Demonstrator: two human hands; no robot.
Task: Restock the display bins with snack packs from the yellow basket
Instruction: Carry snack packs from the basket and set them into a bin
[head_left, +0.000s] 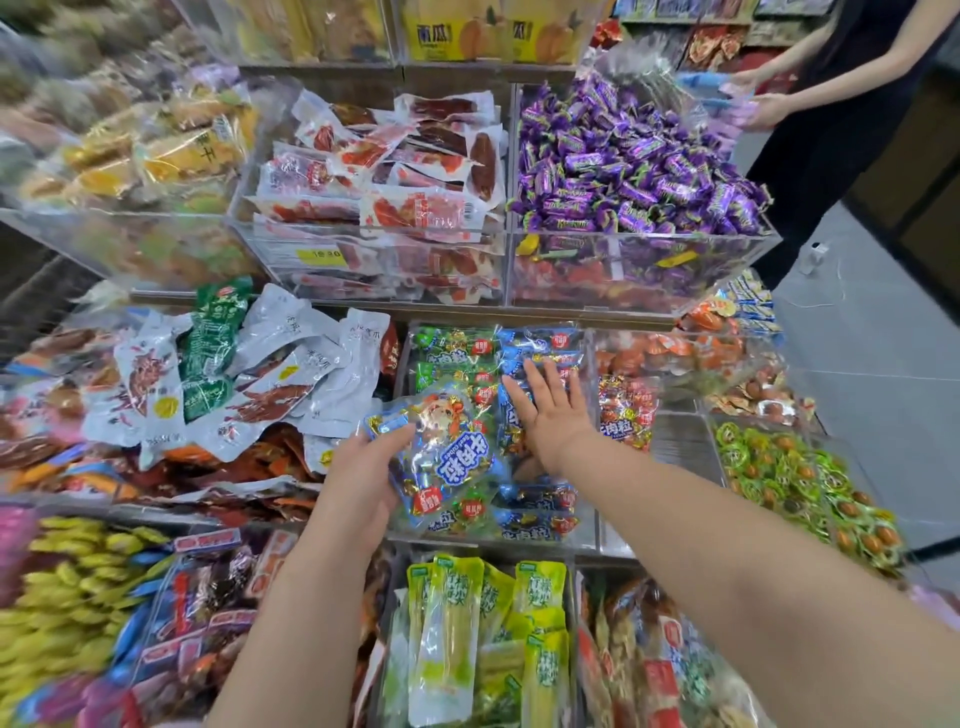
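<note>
My left hand (358, 478) grips a blue snack pack (441, 452) by its left edge, with the thumb on top, just over the front of a clear display bin (587, 540). In that bin lie several blue and green snack packs (540, 348). My right hand (545, 410) rests flat with straight fingers on the blue packs in the bin's right half. The yellow basket is out of view.
Clear bins surround this one: purple candies (634, 161) and red-white packs (395, 171) on the upper tier, grey-white pouches (249, 379) to the left, green-yellow packs (483, 623) in front, green wrapped sweets (795, 473) to the right. Another person (841, 104) stands at the far right.
</note>
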